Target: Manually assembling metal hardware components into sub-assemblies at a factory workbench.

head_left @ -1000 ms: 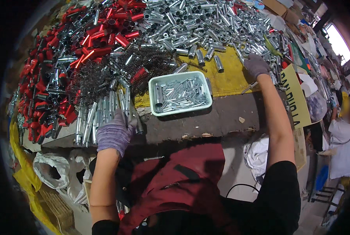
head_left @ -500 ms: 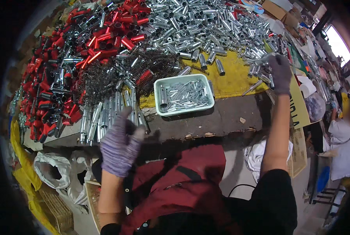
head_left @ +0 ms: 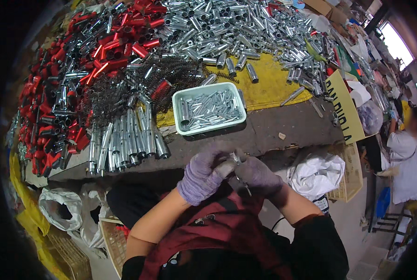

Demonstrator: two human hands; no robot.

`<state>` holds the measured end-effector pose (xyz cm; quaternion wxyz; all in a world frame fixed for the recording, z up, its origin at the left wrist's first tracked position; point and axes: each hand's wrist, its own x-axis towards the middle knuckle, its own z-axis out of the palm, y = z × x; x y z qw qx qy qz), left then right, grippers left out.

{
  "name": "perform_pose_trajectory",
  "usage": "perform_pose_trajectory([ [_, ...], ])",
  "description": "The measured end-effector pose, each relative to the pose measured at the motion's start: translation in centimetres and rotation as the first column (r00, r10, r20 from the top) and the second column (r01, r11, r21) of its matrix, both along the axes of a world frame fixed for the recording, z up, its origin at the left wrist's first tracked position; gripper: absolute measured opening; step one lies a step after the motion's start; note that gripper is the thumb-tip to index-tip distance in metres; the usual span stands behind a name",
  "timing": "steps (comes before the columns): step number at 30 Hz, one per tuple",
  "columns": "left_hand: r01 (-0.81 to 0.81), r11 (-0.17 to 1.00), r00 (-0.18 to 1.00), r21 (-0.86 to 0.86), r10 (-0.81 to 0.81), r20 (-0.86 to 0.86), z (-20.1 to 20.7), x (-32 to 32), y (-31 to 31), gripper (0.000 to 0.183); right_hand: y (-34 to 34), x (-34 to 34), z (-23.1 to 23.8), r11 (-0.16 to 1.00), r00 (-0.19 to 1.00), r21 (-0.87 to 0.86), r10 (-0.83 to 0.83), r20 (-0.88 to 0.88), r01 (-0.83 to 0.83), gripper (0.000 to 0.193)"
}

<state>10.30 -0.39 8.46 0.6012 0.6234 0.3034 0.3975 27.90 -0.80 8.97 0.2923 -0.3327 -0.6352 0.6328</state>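
In front of my lap, just off the table's near edge, my two gloved hands are together. My left hand (head_left: 201,175), in a purple-grey knit glove, is closed with its fingertips against a short silver metal tube (head_left: 239,157). My right hand (head_left: 260,176), gloved alike, is wrapped round the same tube from the other side. Below the fingers pokes a thin metal piece (head_left: 248,189); blur hides how it joins the tube. A pale green tray (head_left: 210,132) of small metal pins stands just beyond. Left of it lie long silver tubes (head_left: 129,140) in a row.
Dark coil springs (head_left: 110,93) lie beyond the long tubes. Red parts (head_left: 40,121) are heaped at the left, silver tubes (head_left: 245,28) at the back. Yellow cloth (head_left: 269,88) covers part of the table. A yellow sign (head_left: 346,107) leans at the right; a person (head_left: 406,154) is beyond.
My right hand has come back from the silver parts at the right, bringing metal pieces. My left hand has moved right from the long tubes to meet it.
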Motion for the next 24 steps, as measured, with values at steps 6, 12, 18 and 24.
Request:
perform_pose_trajectory([
  [6, -0.189, 0.98, 0.964, 0.055, 0.174, 0.201, 0.2, -0.6, -0.8, 0.027, 1.3, 0.0, 0.1, 0.651, 0.906, 0.725, -0.134, 0.402, -0.225, 0.018],
  [12, -0.115, 0.893, 0.953, 0.435, 0.223, -0.206, 1.0, -1.6, -0.3, 0.027, 1.3, -0.6, 0.5, 0.719, 0.937, 0.684, -0.144, 0.319, -0.122, 0.014],
  [18, -0.312, 0.85, 0.916, 0.423, 0.388, -0.104, -0.2, -3.8, -2.0, 0.04, 8.9, 0.5, 1.2, 0.494, 0.699, 0.858, -0.564, 0.44, -0.141, 0.036],
  [24, -0.37, 0.915, 0.881, -0.164, 0.401, 0.249, -1.6, -3.6, -2.6, 0.056, 25.0, 6.0, -4.4, 0.756, 0.19, 0.636, -0.655, 0.731, 0.155, 0.046],
])
